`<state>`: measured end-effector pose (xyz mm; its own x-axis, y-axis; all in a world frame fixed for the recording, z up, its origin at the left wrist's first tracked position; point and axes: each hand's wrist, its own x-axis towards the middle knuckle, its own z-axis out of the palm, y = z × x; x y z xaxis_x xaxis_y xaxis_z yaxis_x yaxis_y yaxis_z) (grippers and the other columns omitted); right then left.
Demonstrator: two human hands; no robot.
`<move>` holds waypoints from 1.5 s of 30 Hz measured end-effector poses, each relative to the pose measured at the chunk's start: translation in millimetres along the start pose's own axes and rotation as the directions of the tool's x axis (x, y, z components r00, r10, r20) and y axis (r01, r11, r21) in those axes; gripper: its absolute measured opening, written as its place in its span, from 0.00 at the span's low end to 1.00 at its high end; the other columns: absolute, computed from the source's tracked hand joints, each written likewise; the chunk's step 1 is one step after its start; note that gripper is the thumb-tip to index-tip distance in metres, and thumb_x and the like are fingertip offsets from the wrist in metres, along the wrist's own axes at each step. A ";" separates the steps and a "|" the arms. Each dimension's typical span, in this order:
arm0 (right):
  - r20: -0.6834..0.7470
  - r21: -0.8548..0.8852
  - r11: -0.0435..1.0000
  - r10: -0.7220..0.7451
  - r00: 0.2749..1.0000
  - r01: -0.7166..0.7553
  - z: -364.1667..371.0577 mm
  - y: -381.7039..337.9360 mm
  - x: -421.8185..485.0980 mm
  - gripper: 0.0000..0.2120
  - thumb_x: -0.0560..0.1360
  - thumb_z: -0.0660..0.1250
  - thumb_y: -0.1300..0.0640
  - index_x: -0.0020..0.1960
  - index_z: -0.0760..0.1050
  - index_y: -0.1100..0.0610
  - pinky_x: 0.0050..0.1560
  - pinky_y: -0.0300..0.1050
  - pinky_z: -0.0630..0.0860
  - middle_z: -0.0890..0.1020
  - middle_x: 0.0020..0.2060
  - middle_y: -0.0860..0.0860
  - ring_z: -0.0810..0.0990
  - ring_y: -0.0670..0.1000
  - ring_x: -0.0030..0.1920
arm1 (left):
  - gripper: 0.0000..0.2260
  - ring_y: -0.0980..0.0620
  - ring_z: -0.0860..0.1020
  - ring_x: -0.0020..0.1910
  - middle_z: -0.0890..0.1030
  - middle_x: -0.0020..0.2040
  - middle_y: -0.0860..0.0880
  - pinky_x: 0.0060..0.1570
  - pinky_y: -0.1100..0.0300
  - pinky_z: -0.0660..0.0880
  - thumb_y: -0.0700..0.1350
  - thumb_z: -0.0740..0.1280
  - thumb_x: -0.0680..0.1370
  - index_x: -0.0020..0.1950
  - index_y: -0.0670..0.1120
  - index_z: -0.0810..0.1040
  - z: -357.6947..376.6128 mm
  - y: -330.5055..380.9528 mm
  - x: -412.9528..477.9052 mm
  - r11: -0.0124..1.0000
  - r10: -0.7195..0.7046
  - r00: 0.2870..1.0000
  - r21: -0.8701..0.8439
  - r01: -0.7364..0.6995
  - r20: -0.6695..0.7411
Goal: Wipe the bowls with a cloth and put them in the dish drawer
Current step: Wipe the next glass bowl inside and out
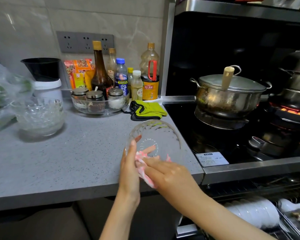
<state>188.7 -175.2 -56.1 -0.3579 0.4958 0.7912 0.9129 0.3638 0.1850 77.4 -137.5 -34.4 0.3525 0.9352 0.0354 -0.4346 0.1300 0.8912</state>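
Observation:
A clear ribbed glass bowl [154, 134] is tilted on its side above the grey counter's right part, its opening facing me. My left hand [130, 167] holds its near left rim, fingers showing through the glass. My right hand [170, 175] presses a pink-and-white cloth [144, 172] against the bowl's lower edge. A stack of similar glass bowls [40, 115] stands at the counter's left. The open dish drawer [284, 220] at the lower right holds white bowls [255, 213] in a wire rack.
Sauce bottles [100, 73] and a tray of spice jars [99, 103] line the back wall. A green-and-black mitt [148, 110] lies by the hob. A steel pot [230, 94] sits on the left burner; the right burner [291, 110] glows red under a steamer.

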 end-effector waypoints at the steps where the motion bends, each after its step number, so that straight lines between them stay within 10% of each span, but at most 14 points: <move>1: 0.015 -0.035 0.998 -0.054 0.998 0.054 -2.2 6.0 -2.8 0.17 0.82 0.56 0.57 0.44 0.82 0.55 0.50 0.40 0.76 0.85 0.52 0.49 0.82 0.46 0.52 | 0.21 0.43 0.83 0.48 0.84 0.52 0.43 0.47 0.49 0.79 0.60 0.57 0.73 0.61 0.55 0.75 -7.3 5.1 4.2 0.999 -0.005 1.000 0.032 0.004 0.019; 5: 0.084 -0.188 0.976 -0.099 0.992 0.113 -6.5 13.9 -7.9 0.13 0.79 0.61 0.58 0.44 0.84 0.56 0.53 0.45 0.77 0.86 0.47 0.52 0.84 0.50 0.50 | 0.21 0.44 0.84 0.46 0.84 0.52 0.45 0.39 0.58 0.80 0.57 0.59 0.73 0.63 0.53 0.75 -19.4 13.0 8.4 0.996 -0.008 0.998 0.087 0.003 0.061; 8: 0.077 -0.095 0.995 0.025 0.997 -0.017 0.4 -4.6 -2.9 0.04 0.73 0.69 0.61 0.43 0.83 0.56 0.36 0.40 0.79 0.86 0.46 0.51 0.85 0.49 0.43 | 0.22 0.44 0.83 0.52 0.84 0.54 0.48 0.46 0.56 0.79 0.54 0.64 0.70 0.64 0.53 0.74 -5.1 0.6 1.0 0.999 0.031 0.999 0.026 -0.032 0.031; 11: 0.043 0.070 0.978 0.196 0.980 -0.199 1.7 -15.4 8.4 0.23 0.84 0.51 0.54 0.40 0.80 0.57 0.26 0.37 0.74 0.85 0.43 0.49 0.82 0.47 0.37 | 0.24 0.44 0.83 0.51 0.83 0.55 0.50 0.45 0.56 0.79 0.56 0.64 0.69 0.66 0.57 0.73 6.6 -8.8 -4.1 0.998 0.032 0.999 -0.046 -0.032 0.014; 16: 0.149 -0.086 0.994 -0.054 0.987 0.067 -4.9 -4.3 -9.4 0.06 0.76 0.67 0.58 0.44 0.82 0.56 0.45 0.41 0.79 0.85 0.50 0.51 0.83 0.48 0.50 | 0.18 0.41 0.83 0.47 0.84 0.52 0.45 0.44 0.51 0.79 0.60 0.58 0.75 0.62 0.57 0.74 -10.3 3.6 5.2 0.999 -0.010 1.000 0.052 0.009 0.016; 20: 0.298 -0.259 0.926 -0.195 0.935 0.276 -24.9 32.4 -16.9 0.23 0.83 0.47 0.63 0.54 0.83 0.60 0.61 0.52 0.74 0.83 0.55 0.56 0.81 0.54 0.57 | 0.20 0.41 0.83 0.50 0.83 0.55 0.42 0.46 0.46 0.81 0.64 0.61 0.73 0.60 0.57 0.77 -28.7 12.0 14.4 0.954 -0.102 0.984 0.295 0.056 0.144; 26: 0.483 -0.396 0.800 -0.236 0.843 0.451 -29.1 59.6 -17.3 0.29 0.76 0.64 0.57 0.74 0.59 0.63 0.72 0.54 0.53 0.66 0.73 0.56 0.62 0.54 0.74 | 0.19 0.46 0.82 0.53 0.83 0.54 0.46 0.57 0.41 0.76 0.65 0.62 0.75 0.62 0.59 0.76 -27.8 10.0 19.0 0.867 -0.307 0.915 0.472 0.157 0.261; 31: 0.496 -0.298 0.921 -0.076 0.865 0.252 -27.8 38.1 -23.6 0.27 0.71 0.58 0.62 0.69 0.70 0.62 0.73 0.51 0.55 0.72 0.68 0.56 0.72 0.54 0.69 | 0.13 0.47 0.82 0.55 0.83 0.55 0.46 0.58 0.39 0.75 0.63 0.60 0.77 0.57 0.62 0.78 -22.9 6.9 14.5 0.891 -0.224 0.960 0.433 0.134 0.165; 35: 0.603 -0.006 0.998 0.055 0.796 -0.064 -35.9 2.9 -27.2 0.33 0.58 0.76 0.53 0.63 0.77 0.55 0.63 0.45 0.73 0.78 0.64 0.51 0.78 0.49 0.62 | 0.15 0.46 0.83 0.47 0.82 0.55 0.44 0.48 0.49 0.79 0.60 0.59 0.76 0.57 0.57 0.78 -16.8 5.3 6.8 0.943 -0.141 0.987 0.314 0.108 0.083; 40: 0.644 0.060 0.975 0.125 0.755 -0.212 -44.6 -13.9 3.6 0.42 0.76 0.54 0.31 0.79 0.47 0.55 0.73 0.44 0.38 0.44 0.78 0.49 0.43 0.46 0.77 | 0.23 0.52 0.82 0.54 0.83 0.56 0.48 0.50 0.59 0.78 0.62 0.59 0.70 0.60 0.54 0.78 -7.3 3.7 -0.1 0.972 -0.064 0.992 0.233 0.038 0.105; 45: 0.591 -0.216 0.945 0.328 0.737 -0.247 -24.3 -5.1 9.5 0.37 0.74 0.53 0.33 0.64 0.76 0.64 0.57 0.50 0.78 0.77 0.64 0.59 0.78 0.55 0.62 | 0.16 0.47 0.80 0.58 0.81 0.59 0.47 0.58 0.45 0.75 0.63 0.58 0.74 0.57 0.60 0.78 -9.3 9.3 3.2 0.978 -0.024 1.000 0.209 0.024 0.000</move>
<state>185.4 -191.5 -35.4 -0.0803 0.9506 0.2999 0.9932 0.0508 0.1048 66.8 -130.2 -30.2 0.3630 0.9317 0.0137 -0.2437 0.0807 0.9665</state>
